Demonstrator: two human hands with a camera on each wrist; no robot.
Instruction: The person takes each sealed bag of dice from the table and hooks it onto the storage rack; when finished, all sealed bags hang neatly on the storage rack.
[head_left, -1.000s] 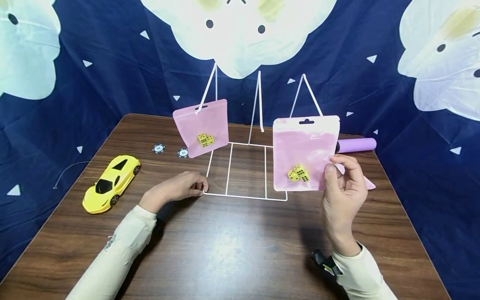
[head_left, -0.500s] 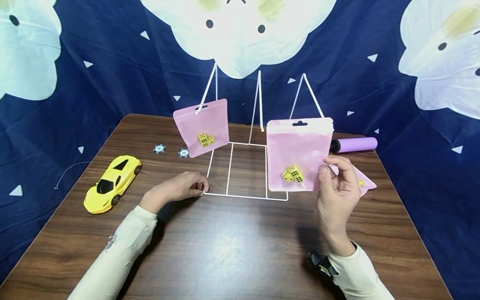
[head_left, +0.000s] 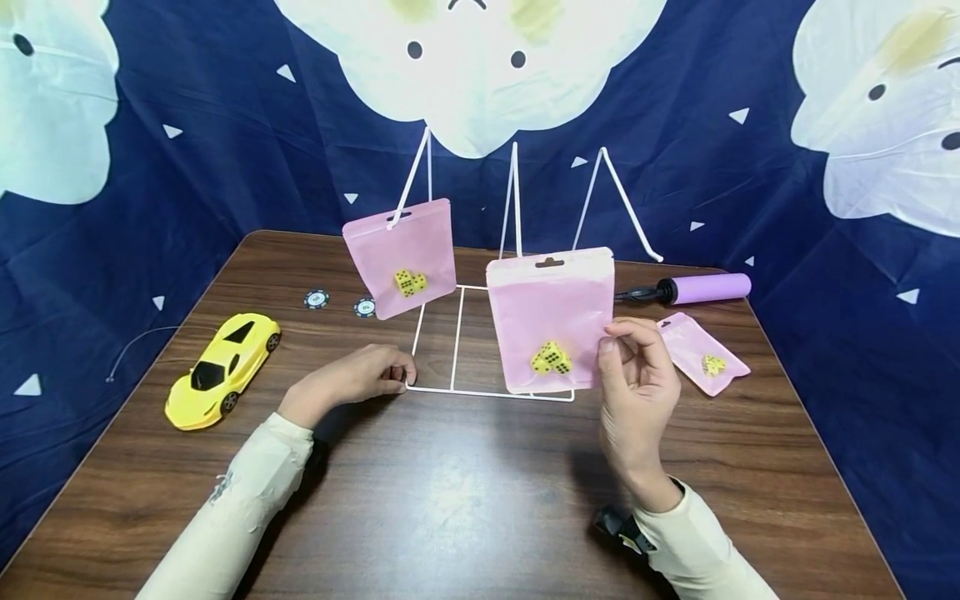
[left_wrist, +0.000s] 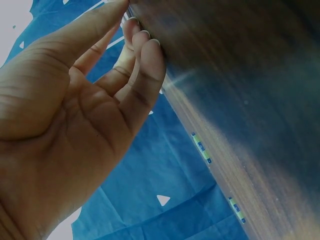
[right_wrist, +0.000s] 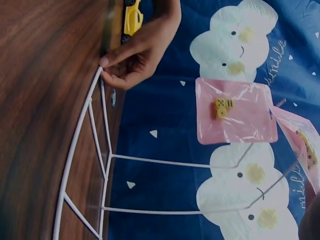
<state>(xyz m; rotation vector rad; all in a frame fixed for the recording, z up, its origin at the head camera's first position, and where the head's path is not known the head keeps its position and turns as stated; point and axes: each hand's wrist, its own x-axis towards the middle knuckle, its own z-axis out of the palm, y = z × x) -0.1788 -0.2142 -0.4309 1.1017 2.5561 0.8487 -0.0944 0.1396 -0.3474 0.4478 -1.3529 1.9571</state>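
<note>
Rack (head_left: 457, 337) of white wire, standing on a wood-grain table (head_left: 450, 500) with its three tall hooks before a dark blue backdrop (head_left: 225, 183). The right hand (head_left: 637, 392) pinches the right edge of a pink pouch (head_left: 551, 308) between thumb and forefinger, its other fingers bent toward the palm. This pouch, slightly tilted with its slotted hole uppermost, is held up in front of the rack, overlapping the middle hook in the head view; whether the two touch cannot be told. Yellow dice (head_left: 552, 358) show near its lower edge. The left hand (head_left: 367, 372) pinches the rack's near left corner between thumb and forefinger, the remaining fingers bent. A hanging pouch (head_left: 405, 246), also containing dice, is threaded on the left hook. A flat-lying pouch (head_left: 692, 346) rests at right, near a purple cylinder (head_left: 708, 288). At left: two round chips (head_left: 317, 298) and a yellow toy car (head_left: 225, 367).
</note>
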